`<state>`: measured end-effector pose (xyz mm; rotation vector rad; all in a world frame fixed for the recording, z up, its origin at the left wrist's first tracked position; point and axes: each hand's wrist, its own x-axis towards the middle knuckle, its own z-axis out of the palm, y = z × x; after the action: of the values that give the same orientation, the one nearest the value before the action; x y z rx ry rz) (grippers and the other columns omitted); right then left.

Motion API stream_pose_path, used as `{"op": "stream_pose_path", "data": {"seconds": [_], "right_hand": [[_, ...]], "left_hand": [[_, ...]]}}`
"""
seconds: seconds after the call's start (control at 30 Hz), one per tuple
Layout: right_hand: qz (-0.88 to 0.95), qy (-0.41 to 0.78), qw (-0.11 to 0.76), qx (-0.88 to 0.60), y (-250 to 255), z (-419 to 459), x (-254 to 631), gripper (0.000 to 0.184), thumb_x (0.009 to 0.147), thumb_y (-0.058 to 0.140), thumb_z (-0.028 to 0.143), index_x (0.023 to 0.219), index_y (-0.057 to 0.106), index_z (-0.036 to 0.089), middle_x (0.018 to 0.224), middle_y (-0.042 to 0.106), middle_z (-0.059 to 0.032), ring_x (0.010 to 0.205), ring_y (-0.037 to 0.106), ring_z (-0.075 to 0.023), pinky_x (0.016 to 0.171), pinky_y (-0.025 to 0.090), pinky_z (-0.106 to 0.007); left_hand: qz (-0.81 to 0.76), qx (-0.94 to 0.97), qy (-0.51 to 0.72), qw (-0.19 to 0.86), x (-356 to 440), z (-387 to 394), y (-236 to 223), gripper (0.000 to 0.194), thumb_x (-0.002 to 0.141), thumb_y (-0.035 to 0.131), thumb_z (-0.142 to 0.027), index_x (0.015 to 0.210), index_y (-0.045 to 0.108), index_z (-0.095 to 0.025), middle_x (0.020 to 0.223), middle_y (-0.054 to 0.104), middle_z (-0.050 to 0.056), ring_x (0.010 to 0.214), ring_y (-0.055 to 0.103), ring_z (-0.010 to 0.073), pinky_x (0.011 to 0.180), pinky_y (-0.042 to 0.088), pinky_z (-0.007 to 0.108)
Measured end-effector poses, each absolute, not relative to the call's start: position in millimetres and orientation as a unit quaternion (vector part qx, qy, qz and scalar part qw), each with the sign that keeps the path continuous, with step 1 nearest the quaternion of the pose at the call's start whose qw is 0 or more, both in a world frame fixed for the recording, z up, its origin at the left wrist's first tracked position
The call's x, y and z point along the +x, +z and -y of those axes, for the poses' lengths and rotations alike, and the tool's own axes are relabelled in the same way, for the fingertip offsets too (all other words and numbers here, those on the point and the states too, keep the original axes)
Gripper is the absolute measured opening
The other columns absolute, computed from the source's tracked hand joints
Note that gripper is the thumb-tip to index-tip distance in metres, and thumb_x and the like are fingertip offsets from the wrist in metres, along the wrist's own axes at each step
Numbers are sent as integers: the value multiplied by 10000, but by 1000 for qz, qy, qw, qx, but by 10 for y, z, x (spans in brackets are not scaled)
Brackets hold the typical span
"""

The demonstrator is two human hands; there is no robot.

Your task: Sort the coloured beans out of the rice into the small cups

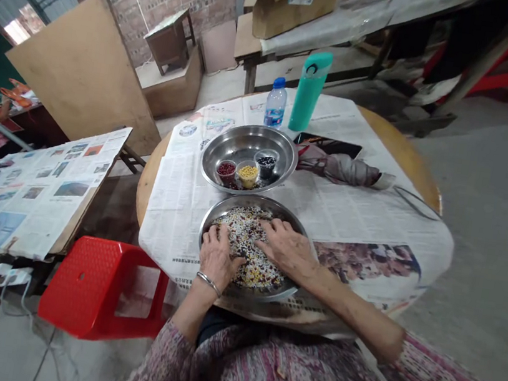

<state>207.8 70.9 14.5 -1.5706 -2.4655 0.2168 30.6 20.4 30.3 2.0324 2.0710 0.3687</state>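
My left hand, with a metal bangle on its wrist, rests with its fingers in a mix of white, red, yellow and dark grains. The mix fills a steel bowl. My right hand lies spread on the same grains, nearer the bowl's right side. Neither hand visibly holds anything. Behind sits a second steel bowl with several small plastic cups: red beans, yellow grains and black beans.
Newspaper covers the round wooden table. A water bottle, teal flask, dark tablet and grey folded cloth stand beyond the bowls. A red stool is at left, beside a newspaper-covered table.
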Motion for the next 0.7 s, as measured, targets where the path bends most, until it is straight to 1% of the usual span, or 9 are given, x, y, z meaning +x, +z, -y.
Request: {"op": "stream_pose_path", "data": {"seconds": [0.07, 0.13, 0.17, 0.23, 0.3, 0.37, 0.5, 0.6, 0.7], "right_hand": [[831, 125, 113, -530, 118, -704, 2005, 379, 928, 528, 320, 1254, 573, 131, 1218, 606, -179, 1054, 598, -284, 809, 474, -341], [824, 183, 136, -519, 101, -737, 1921, 341, 909, 517, 220, 1224, 589, 112, 1215, 622, -170, 1060, 614, -255, 862, 467, -323], [820, 207, 148, -513, 97, -764, 1884, 326, 891, 507, 169, 1195, 604, 102, 1188, 642, -164, 1061, 619, -243, 888, 459, -312], [813, 239, 166, -504, 105, -831, 1830, 305, 861, 488, 107, 1125, 639, 102, 1111, 687, -141, 1041, 634, -221, 909, 448, -291], [807, 251, 173, -505, 137, -909, 1808, 294, 867, 464, 102, 1083, 662, 122, 1042, 717, -111, 986, 651, -199, 895, 452, -276], [804, 256, 191, -501, 190, -987, 1813, 309, 883, 437, 111, 1082, 671, 143, 1028, 727, -88, 955, 656, -183, 889, 456, -266], [810, 210, 210, -505, 286, -1104, 1862, 344, 881, 418, 94, 1105, 674, 140, 1109, 704, -96, 1056, 614, -203, 967, 436, -288], [818, 142, 164, -533, 294, -1114, 1895, 365, 875, 411, 96, 1142, 657, 136, 1144, 673, -129, 1112, 563, -250, 941, 458, -329], [824, 119, 119, -541, 254, -1060, 1879, 387, 865, 431, 123, 1202, 620, 143, 1218, 627, -157, 1147, 533, -276, 836, 490, -328]], "left_hand": [[-702, 689, 125, 132, 337, -286, 265, 641, 754, 769, -269, 1304, 463, -151, 1297, 499, 174, 1213, 514, 318, 1021, 466, 482], [-687, 694, 151, 155, 395, -366, 212, 424, 798, 671, -150, 1197, 528, -173, 1226, 545, 136, 1156, 560, 270, 1003, 486, 430], [-679, 696, 168, 165, 426, -401, 188, 375, 793, 624, -84, 1147, 546, -179, 1190, 571, 123, 1132, 578, 254, 996, 491, 414], [-666, 694, 203, 183, 479, -461, 164, 371, 764, 560, -4, 1088, 559, -182, 1091, 626, 102, 1067, 615, 241, 975, 501, 402], [-658, 687, 236, 196, 505, -511, 186, 376, 764, 536, 8, 1090, 556, -176, 1012, 664, 89, 1002, 642, 240, 941, 515, 397], [-644, 691, 261, 200, 502, -558, 251, 370, 787, 521, 2, 1110, 553, -176, 1007, 681, 79, 976, 653, 228, 932, 519, 381], [-633, 716, 239, 170, 449, -642, 424, 302, 835, 503, -15, 1070, 588, -184, 1066, 669, 79, 1035, 623, 218, 969, 499, 368], [-663, 713, 190, 127, 401, -682, 486, 273, 853, 575, -108, 1114, 598, -187, 1190, 608, 109, 1140, 553, 259, 1001, 477, 405], [-686, 704, 135, 124, 381, -708, 450, 482, 782, 712, -218, 1233, 546, -180, 1307, 520, 138, 1223, 487, 306, 1036, 448, 450]]}}
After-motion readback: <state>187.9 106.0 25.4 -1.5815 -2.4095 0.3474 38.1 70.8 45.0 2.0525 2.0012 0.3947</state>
